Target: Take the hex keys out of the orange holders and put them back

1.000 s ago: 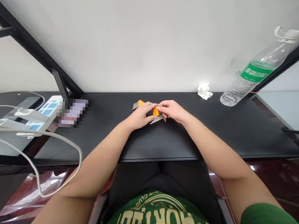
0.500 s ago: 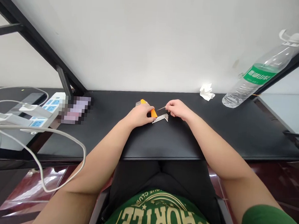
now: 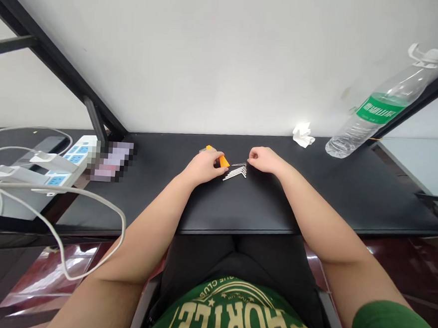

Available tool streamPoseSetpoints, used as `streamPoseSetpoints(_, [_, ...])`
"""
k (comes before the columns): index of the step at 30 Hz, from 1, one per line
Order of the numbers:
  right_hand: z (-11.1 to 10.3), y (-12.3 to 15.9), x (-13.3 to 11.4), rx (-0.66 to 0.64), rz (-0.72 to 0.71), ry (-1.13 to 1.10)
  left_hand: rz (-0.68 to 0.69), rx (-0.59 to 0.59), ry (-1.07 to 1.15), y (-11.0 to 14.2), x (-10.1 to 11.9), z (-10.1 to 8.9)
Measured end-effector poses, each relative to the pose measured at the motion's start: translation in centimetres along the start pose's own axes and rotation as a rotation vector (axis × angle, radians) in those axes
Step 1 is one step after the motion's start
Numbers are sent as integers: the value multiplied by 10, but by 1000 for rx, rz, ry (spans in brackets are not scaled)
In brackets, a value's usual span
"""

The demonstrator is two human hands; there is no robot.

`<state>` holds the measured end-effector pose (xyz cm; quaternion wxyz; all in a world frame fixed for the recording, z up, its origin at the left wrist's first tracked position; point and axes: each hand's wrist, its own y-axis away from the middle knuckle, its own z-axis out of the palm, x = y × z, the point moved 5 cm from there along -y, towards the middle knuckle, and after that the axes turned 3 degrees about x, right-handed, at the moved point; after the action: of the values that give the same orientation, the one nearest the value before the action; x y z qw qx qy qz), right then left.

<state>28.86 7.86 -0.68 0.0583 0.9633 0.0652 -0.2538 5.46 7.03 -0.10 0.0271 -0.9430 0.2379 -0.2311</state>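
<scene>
1. The left hand (image 3: 204,166), at the centre of the frame, grips an orange holder (image 3: 224,161) between thumb and fingers. The holder slants from upper left to lower right, its middle covered by the fingers; thin metal ends show at its upper-left tip.
2. The right hand (image 3: 266,160), just right of centre, has its fingers curled in, fingertips close together. Beside them lies the bent end of one metal key (image 3: 239,164); whether they pinch it, I cannot tell.
3. Just below that key, a row of L-shaped keys (image 3: 236,172) lies on the black tabletop (image 3: 314,190), near the holder's lower-right end, bends toward the right of the frame.
4. Toward the upper right, a crumpled white tissue (image 3: 303,135) lies near the wall (image 3: 211,58), left of a clear bottle (image 3: 382,108) with a green label.
5. At the left of the frame are a white power strip (image 3: 77,155), a pale looping cable (image 3: 100,200) and a pixelated item (image 3: 112,161).
</scene>
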Motion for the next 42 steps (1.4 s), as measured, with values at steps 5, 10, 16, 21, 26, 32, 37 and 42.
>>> streamPoseSetpoints(5, [6, 1, -13, 9, -209, 73, 6, 22, 6, -1, 0, -1])
streamPoseSetpoints(10, [14, 8, -24, -74, -298, 57, 17, 52, 29, -2, -4, -1])
streamPoseSetpoints(16, [10, 21, -35, -174, -312, 64, 17, 56, 47, -2, -4, -2])
streamPoseSetpoints(21, [14, 22, -39, -184, -307, 138, 8, 49, 41, -1, -3, -2])
streamPoseSetpoints(26, [15, 13, -29, -132, -289, 162, 13, 13, 18, -1, -4, -2])
streamPoseSetpoints(32, [0, 6, -5, -66, -188, 182, 36, -106, -34, 0, -5, 0])
streamPoseSetpoints(37, [-10, 10, -5, -22, -173, 172, 13, -140, -38, 0, -10, 3])
streamPoseSetpoints(42, [-4, 16, -20, -96, -244, 285, 18, -147, -80, 0, -11, 6])
